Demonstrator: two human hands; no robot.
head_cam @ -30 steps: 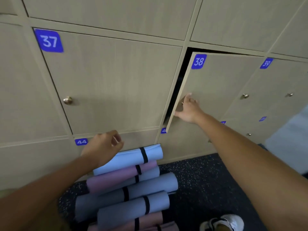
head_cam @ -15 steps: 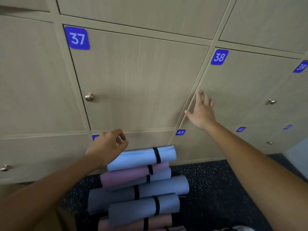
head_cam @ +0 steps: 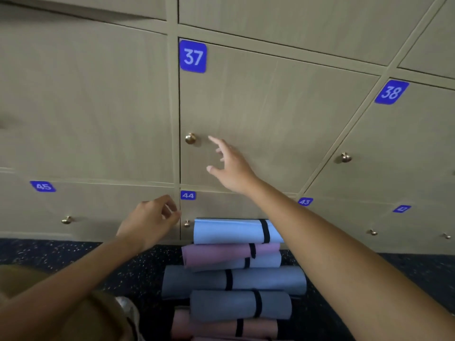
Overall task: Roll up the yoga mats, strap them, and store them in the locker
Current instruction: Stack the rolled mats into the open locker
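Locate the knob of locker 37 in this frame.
In the head view, the brass knob sits near the left edge of the locker 37 door, about halfway down below the blue 37 label, just left of the reaching right hand.

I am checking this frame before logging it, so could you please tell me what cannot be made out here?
- Head view: inside of locker 37, hidden by its closed door.
- Head view: the lowest rolled mats, cut off by the bottom edge.
- Head view: the left hand has curled fingers; whether they touch anything is unclear.
- Head view: the label right of 43, too small and blurred.
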